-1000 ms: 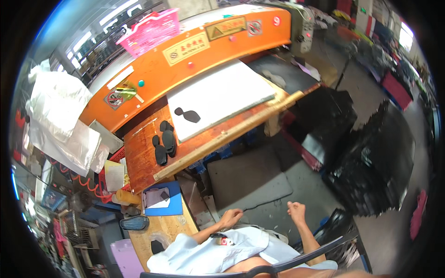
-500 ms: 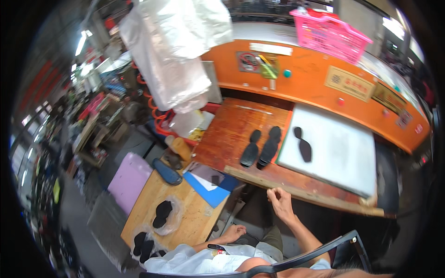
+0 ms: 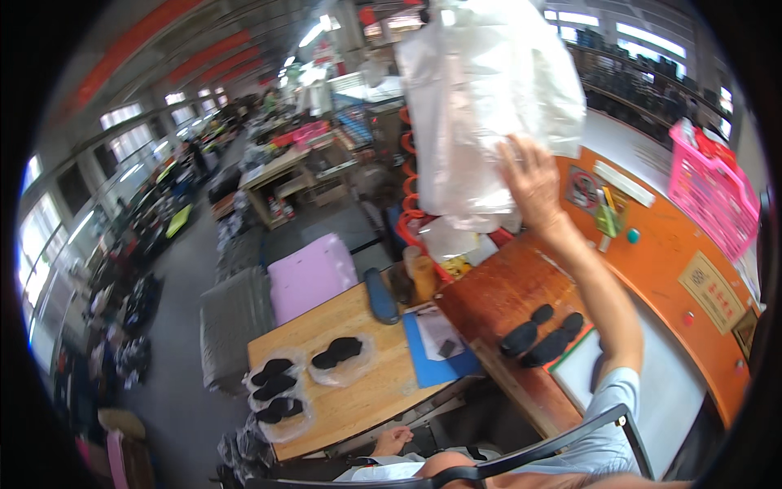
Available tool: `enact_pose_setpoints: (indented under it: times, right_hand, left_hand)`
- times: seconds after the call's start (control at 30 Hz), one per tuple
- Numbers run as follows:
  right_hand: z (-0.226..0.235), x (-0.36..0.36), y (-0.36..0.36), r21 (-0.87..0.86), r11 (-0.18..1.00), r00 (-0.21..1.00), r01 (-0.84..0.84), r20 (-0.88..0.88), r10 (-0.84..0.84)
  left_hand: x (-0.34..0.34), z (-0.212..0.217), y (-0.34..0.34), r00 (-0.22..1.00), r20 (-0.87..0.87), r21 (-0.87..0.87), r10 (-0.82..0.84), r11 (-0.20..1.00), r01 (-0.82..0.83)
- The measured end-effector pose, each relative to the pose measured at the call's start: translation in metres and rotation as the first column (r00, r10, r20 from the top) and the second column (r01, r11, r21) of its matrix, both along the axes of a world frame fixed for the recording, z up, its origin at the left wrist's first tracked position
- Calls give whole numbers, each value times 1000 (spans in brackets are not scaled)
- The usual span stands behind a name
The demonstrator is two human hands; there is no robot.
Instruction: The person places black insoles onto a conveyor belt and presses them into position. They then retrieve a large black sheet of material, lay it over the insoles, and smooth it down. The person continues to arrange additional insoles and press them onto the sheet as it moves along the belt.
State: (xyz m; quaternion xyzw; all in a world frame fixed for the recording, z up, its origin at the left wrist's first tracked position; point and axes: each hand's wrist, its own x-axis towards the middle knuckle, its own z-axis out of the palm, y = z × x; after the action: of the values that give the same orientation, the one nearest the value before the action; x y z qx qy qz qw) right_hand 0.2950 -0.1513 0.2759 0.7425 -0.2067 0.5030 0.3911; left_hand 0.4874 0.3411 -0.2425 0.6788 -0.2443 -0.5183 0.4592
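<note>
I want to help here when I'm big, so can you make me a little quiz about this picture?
1. True or false: the person's bare right grip is up by the hanging whitish see-through plastic.
2. Choose: the bright pink perforated plastic basket is A) underneath, B) on top of, or C) far away from the long orange machine beam.
3. Fill in: crinkled clear plastic surrounds the flat black sole-shaped pieces on the pale flat-topped ____ table.

Key: 1. True. 2. B. 3. Wooden.
</note>
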Motion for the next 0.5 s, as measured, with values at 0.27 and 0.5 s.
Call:
enact_pose_setpoints:
  times: [0.27, 0.5]
  right_hand:
    - [29, 2, -10, 69, 997, 977, 39, -212, -24]
    - [58, 4, 27, 160, 987, 989, -2, -143, 25]
  left_hand:
    - [43, -15, 59, 975, 164, -61, 153, 988, -145]
    - [79, -10, 33, 984, 180, -105, -8, 994, 27]
